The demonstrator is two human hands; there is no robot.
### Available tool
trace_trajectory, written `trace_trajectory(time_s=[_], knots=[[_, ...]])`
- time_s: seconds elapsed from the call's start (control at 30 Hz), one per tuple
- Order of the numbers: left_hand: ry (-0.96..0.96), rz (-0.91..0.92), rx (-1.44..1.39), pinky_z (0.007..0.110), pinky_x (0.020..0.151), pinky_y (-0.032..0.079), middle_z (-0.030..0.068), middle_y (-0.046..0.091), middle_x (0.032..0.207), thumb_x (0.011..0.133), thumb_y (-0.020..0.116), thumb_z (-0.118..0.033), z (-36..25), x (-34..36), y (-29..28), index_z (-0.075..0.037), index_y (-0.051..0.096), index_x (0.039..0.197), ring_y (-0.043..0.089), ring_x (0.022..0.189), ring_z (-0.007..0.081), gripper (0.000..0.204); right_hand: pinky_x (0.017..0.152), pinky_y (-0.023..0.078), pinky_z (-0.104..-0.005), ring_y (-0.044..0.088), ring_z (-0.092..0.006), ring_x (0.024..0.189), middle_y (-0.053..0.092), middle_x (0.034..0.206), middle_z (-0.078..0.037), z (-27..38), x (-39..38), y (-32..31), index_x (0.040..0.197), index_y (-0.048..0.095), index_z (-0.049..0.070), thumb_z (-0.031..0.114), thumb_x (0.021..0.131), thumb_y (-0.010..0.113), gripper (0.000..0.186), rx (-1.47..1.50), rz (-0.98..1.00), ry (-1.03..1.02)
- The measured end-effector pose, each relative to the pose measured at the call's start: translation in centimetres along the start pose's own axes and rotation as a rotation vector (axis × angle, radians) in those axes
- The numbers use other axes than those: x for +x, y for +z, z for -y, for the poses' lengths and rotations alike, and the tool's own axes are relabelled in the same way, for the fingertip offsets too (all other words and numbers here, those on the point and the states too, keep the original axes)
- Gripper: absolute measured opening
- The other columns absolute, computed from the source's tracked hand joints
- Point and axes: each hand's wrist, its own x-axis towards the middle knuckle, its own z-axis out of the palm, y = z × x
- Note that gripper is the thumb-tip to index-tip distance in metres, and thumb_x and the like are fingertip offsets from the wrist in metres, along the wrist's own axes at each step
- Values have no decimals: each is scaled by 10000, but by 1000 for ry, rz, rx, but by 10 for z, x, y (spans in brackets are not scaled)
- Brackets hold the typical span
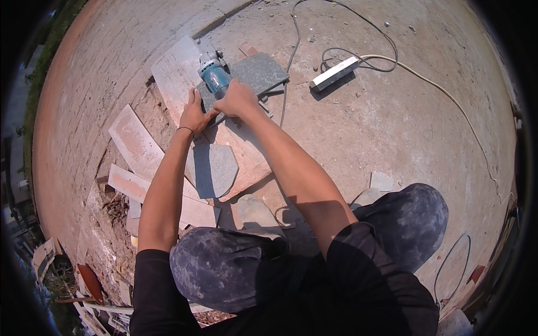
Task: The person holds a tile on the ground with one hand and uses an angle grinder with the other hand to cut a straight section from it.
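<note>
Angle grinder (214,75), teal-bodied with a metal head: located over the left part of a dark grey slab (263,73), upper centre of the view. Its head points away from the person, toward a pale slab (178,70) lying beyond; whether the disc touches stone cannot be told.

Right hand (238,99): grip wrapped around the rear of the grinder's body, knuckles upward. Left hand (196,113): grip spread, fingers extended forward and thumb reaching toward the right hand, at the near left edge of the dark grey slab. Firmness of the left hand's contact cannot be told. A thin dark band (185,129) is noted on the left wrist.

Below the hands, a grey many-sided stone piece (223,168), partly in shadow, rests over an orange-stained slab (249,165). To the left, two pale slabs with reddish staining lie at angles, an upper one (137,140) and a lower one (129,182), beside broken soil.

To the right, a white elongated box (336,74) sits on the dusty ground (364,140), well apart from the hands. A dark cable (294,45) loops near it, and a cream cable (443,87) extends from its end toward the right rim. A small pale tile fragment (381,181) lies near the person's right knee (417,224); both trouser knees show whitish marks.
</note>
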Motion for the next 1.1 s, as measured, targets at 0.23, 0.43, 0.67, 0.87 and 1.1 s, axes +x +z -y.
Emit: trace_trajectory(time_s=[0.23, 0.43, 0.67, 0.87, 1.1], knots=[[-10, 15, 10, 446, 1137, 332, 249, 158, 1599, 791, 664, -642, -2, 0, -2, 74, 184, 1513, 372, 1377, 443, 1124, 921, 531, -416, 640, -399, 1094, 640, 1162, -291, -7, 1, 8, 1228, 515, -103, 457, 613, 860, 900, -41, -69, -24], [-2, 11, 29, 434, 1126, 350, 256, 160, 1596, 813, 660, -613, -2, 1, -1, 72, 181, 1514, 379, 1374, 436, 1091, 928, 526, -416, 633, -399, 1108, 632, 1169, -298, -10, -2, 7, 1225, 512, -110, 534, 575, 876, 985, -39, -51, -20], [-5, 1, 11, 428, 1113, 366, 258, 164, 1594, 828, 671, -563, -2, 2, 2, 71, 187, 1512, 394, 1358, 444, 1051, 964, 516, -415, 621, -397, 1141, 623, 1203, -291, -7, -15, -1, 1272, 459, -121, 404, 617, 875, 937, 2, -14, -10], [19, -26, -2, 430, 1113, 366, 271, 163, 1589, 829, 673, -548, 5, 3, 6, 74, 183, 1511, 395, 1352, 456, 1045, 951, 522, -414, 624, -399, 1131, 624, 1192, -294, -9, -17, 2, 1258, 471, -113, 443, 631, 862, 925, -10, -10, -4], [31, -36, -39, 437, 1114, 361, 286, 164, 1582, 811, 665, -608, 2, 4, 6, 88, 179, 1503, 390, 1351, 465, 1095, 917, 525, -427, 646, -416, 1067, 652, 1109, -299, -17, -21, 8, 1184, 539, -104, 530, 714, 781, 825, -50, -78, -35]])
